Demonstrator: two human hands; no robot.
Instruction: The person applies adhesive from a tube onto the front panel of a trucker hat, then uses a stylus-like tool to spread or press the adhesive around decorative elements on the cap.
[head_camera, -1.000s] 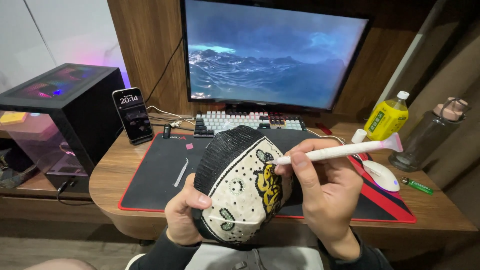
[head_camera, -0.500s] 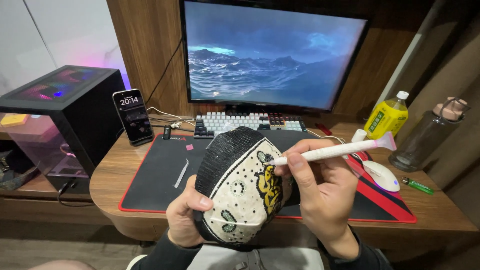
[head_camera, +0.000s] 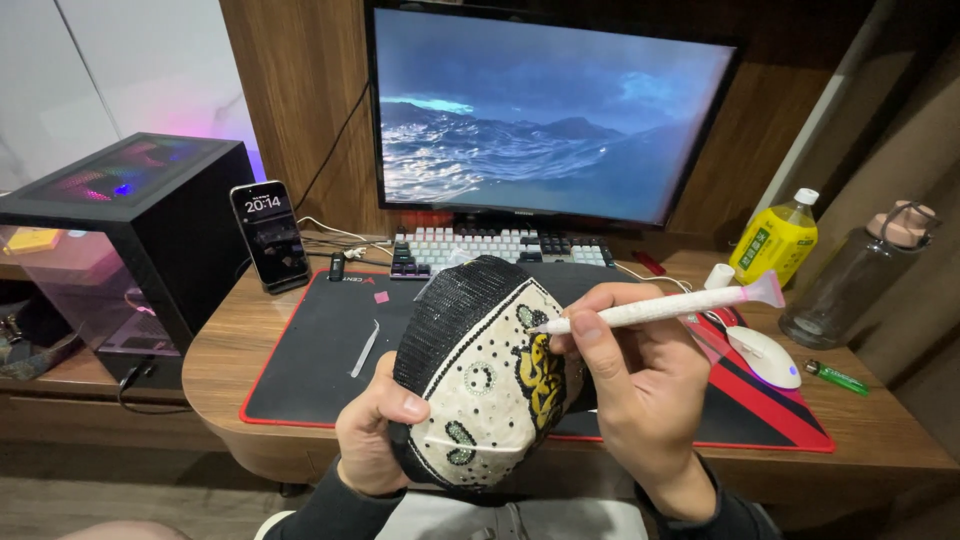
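My left hand (head_camera: 375, 435) grips the lower left edge of a rounded cap (head_camera: 480, 370), black on its far side and white with small beads, green motifs and a yellow-black figure on the near side. My right hand (head_camera: 645, 385) holds a white pen-like tool (head_camera: 660, 308) with a pink flared end, its tip touching the white surface of the cap near the top. The cap is held up above the front edge of the desk.
A black desk mat with red border (head_camera: 300, 370) covers the wooden desk (head_camera: 220, 360). On it or nearby: keyboard (head_camera: 500, 250), white mouse (head_camera: 765, 355), phone on stand (head_camera: 270, 237), monitor (head_camera: 550, 110), yellow bottle (head_camera: 775, 240), clear bottle (head_camera: 850, 280), green lighter (head_camera: 835, 376), computer case (head_camera: 130, 230).
The cap has shifted slightly and the pen tip stays on its white surface; both hands keep their hold with only small movement.
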